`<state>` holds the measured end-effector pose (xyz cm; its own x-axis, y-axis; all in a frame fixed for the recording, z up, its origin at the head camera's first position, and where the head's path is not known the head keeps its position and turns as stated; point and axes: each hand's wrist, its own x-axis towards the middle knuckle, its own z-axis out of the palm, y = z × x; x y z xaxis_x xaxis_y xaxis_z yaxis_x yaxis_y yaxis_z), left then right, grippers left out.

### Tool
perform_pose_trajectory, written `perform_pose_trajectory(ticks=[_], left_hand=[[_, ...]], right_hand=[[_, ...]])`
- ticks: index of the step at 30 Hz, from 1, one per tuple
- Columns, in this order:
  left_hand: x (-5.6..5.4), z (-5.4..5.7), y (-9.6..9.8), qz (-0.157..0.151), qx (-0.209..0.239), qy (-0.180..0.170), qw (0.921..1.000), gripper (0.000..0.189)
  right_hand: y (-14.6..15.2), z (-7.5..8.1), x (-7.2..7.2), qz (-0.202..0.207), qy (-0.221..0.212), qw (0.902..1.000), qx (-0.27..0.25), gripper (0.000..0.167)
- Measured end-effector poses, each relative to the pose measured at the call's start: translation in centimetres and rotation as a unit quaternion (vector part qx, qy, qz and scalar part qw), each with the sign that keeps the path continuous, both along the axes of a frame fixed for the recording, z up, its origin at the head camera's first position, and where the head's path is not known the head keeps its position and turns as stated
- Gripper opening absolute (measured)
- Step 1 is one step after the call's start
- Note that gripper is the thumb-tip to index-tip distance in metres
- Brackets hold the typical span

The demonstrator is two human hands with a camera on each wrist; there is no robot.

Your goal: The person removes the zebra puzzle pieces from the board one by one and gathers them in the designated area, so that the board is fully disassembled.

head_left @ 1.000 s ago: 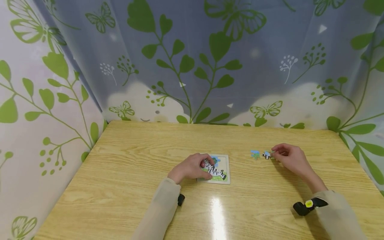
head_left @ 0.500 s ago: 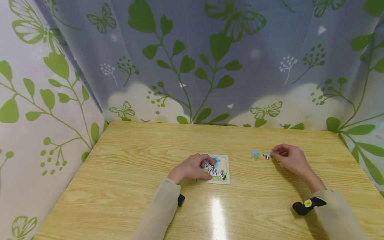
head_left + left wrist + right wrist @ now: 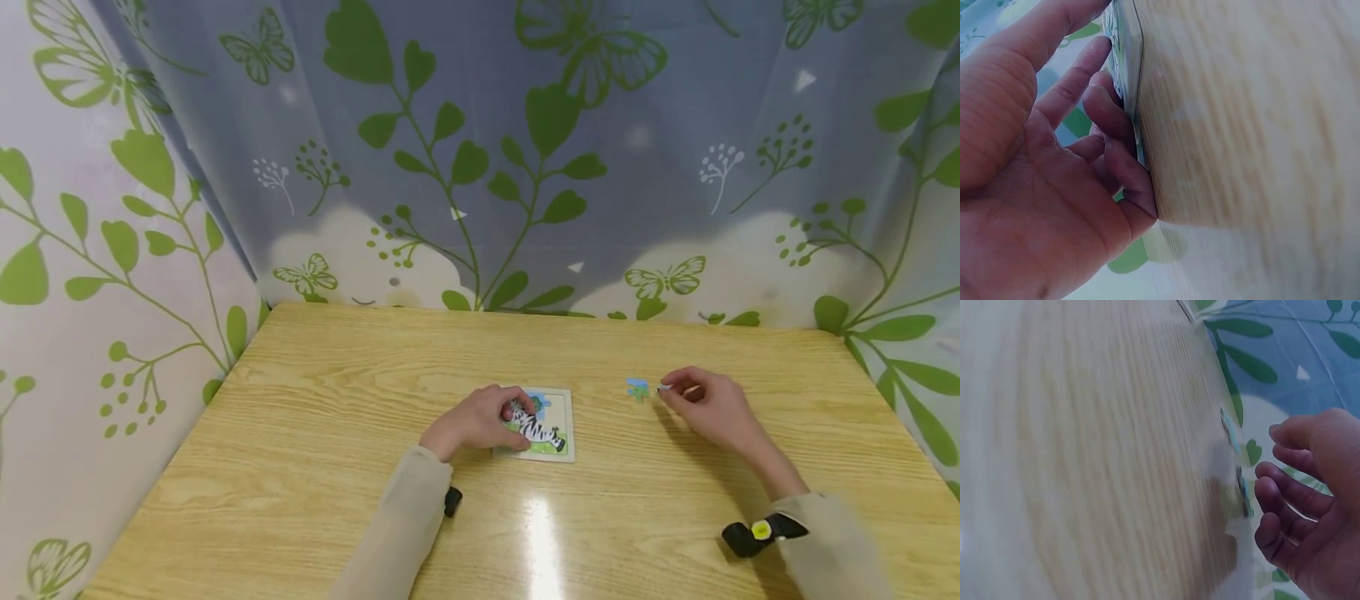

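Note:
A zebra jigsaw puzzle [image 3: 534, 429] in a square pale tray [image 3: 570, 425] lies on the table, partly filled. My left hand [image 3: 480, 419] rests on its left side, thumb and a forefinger spread over the picture. In the left wrist view, other fingers bend against the tray's edge. My right hand [image 3: 708, 404] hovers over loose puzzle pieces, fingers loosely bent. The right wrist view shows a gap between these fingers and the pieces [image 3: 1244, 492] beneath. A blue and green puzzle piece [image 3: 637, 389] lies just left of them. The right hand mostly hides the black and white piece [image 3: 660, 389] in the head view.
The wooden table [image 3: 337, 400] reaches back to a patterned cloth [image 3: 480, 167] with leaves and butterflies. Similar cloth hangs at both sides. Each wrist wears a black strap-on device [image 3: 761, 533].
My right hand has shifted slightly left and nearer to me, so it now covers most of the black and white piece. My left hand stays on the puzzle.

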<state>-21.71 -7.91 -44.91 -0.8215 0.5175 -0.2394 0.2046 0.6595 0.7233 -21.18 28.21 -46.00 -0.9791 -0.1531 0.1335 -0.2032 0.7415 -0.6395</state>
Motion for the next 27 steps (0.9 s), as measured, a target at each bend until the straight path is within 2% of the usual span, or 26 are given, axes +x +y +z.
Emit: perform_pose_trajectory(ticks=[7, 18, 27], left_hand=[[0.0, 0.0, 0.0, 0.001, -0.004, -0.001, 1.0000, 0.034], [-0.1, -0.2, 0.1, 0.003, -0.004, -0.002, 1.0000, 0.035], [-0.2, -0.3, 0.0, 0.006, -0.004, -0.001, 1.0000, 0.035]], right_hand=[[-3.0, 0.1, 1.1, 0.030, 0.000, 0.9995, -0.012, 0.021], [-6.9, -0.6, 2.3, 0.117, 0.008, 0.9917, -0.052, 0.015], [-9.5, -0.9, 2.5, 0.154, 0.000, 0.9869, -0.049, 0.018]])
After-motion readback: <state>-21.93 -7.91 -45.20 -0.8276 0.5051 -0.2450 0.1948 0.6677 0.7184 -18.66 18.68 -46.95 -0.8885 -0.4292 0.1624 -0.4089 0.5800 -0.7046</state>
